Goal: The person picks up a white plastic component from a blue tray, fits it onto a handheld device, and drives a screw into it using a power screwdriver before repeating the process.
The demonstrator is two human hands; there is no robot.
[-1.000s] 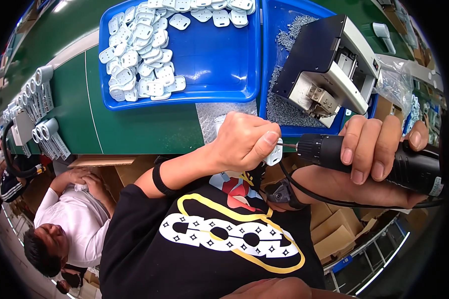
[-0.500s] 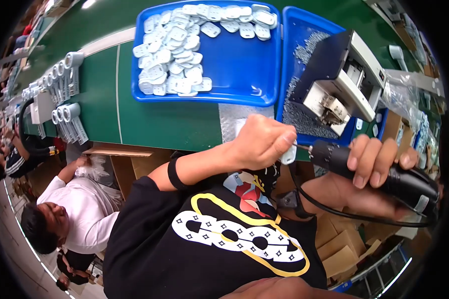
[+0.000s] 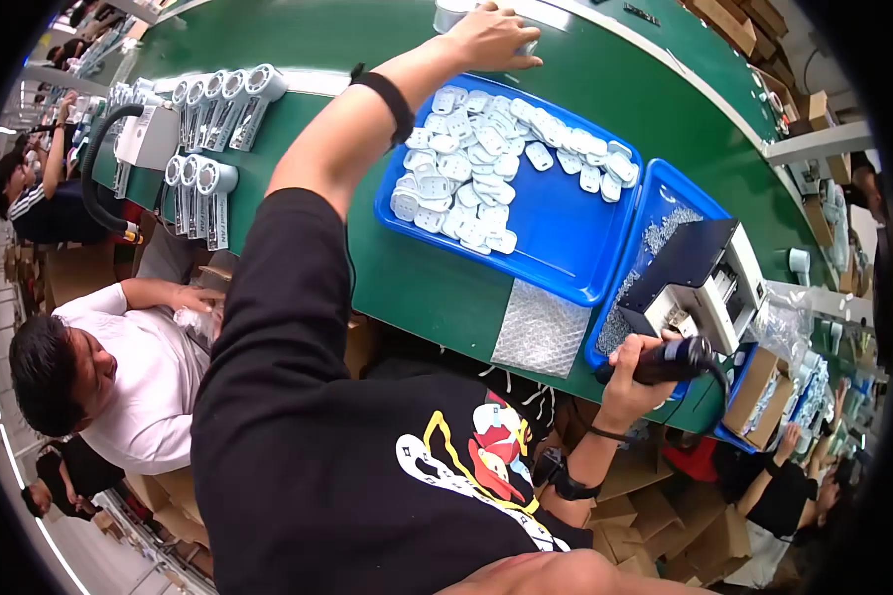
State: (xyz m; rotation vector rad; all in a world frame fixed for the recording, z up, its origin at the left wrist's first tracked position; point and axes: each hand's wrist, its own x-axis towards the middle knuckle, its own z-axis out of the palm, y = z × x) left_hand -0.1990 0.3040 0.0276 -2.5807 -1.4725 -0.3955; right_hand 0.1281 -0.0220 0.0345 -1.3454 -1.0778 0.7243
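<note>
the right hand [image 3: 628,385] grasps a black screwdriver [image 3: 671,361] beside the machine [image 3: 693,270]. past the blue tray [image 3: 569,230], the left hand [image 3: 490,38] is at a white part [image 3: 452,15] above the green surface [image 3: 422,297]; its grip is unclear.

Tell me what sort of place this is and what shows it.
Probably a factory assembly line: a blue tray heaped with matching pale plates, rows of round-ended parts on the green bench, and a black power driver in the right hand.
</note>
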